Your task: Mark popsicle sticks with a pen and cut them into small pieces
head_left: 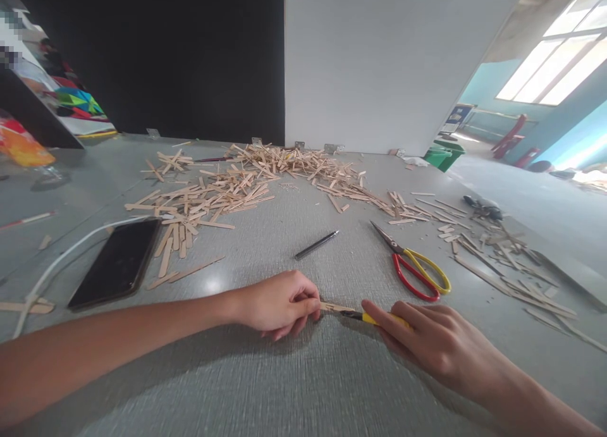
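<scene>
My left hand (pixel 279 303) rests on the grey table (pixel 303 374), its fingers pinched on the end of a thin wooden stick (pixel 333 308). My right hand (pixel 434 342) is closed round a yellow-handled knife (pixel 367 317), forefinger laid along its back. The blade tip lies against the stick just right of my left fingers. Both forearms reach in from the lower edge.
Scissors (pixel 415 266) with a red and a yellow handle lie just beyond my right hand. A dark pen (pixel 317 245) lies past the left hand. A black phone (pixel 116 263) with a white cable sits at the left. Heaps of wooden sticks (pixel 246 178) cover the far table and right side.
</scene>
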Tool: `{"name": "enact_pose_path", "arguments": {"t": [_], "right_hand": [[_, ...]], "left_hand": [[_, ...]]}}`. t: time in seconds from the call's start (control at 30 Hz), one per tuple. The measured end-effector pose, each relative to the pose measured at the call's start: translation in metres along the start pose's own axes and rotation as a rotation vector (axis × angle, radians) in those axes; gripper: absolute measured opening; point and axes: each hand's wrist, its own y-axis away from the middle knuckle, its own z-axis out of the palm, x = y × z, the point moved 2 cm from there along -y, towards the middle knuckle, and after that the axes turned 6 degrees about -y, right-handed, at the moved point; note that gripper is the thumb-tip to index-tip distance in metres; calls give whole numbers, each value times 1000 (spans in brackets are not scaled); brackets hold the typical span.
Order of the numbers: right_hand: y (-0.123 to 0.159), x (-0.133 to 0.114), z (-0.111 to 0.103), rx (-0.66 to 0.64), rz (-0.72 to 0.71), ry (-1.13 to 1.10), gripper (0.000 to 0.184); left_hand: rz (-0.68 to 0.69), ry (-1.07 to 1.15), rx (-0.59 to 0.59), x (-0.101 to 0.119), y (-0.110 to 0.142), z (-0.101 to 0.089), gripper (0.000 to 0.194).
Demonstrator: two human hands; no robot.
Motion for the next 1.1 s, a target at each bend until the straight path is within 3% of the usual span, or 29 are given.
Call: {"name": "enact_pose_path", "arguments": {"t": [0.13,0.33,0.57,0.8,0.9,1.0,1.1], "right_hand": [[-7,-8,-4,-49,-45,166,30],[-23,-26,-12,-154,43,358,32],[-12,2,12,-158,35,213,37],[-39,-39,-18,-238,-56,624,36],[-34,-27,-10,-177,-74,558,38],[-22,-4,8,-159,-57,323,33],[-23,-4,8,-160,-30,292,33]], "left_hand": [[25,-24,17,-1,0,1,29],[41,-56,39,0,2,1,27],[66,-60,44,0,0,3,27],[77,-20,65,-4,2,3,25],[85,-3,74,-6,2,5,25],[95,-4,89,-7,1,6,26],[100,-8,100,-8,1,7,26]]}}
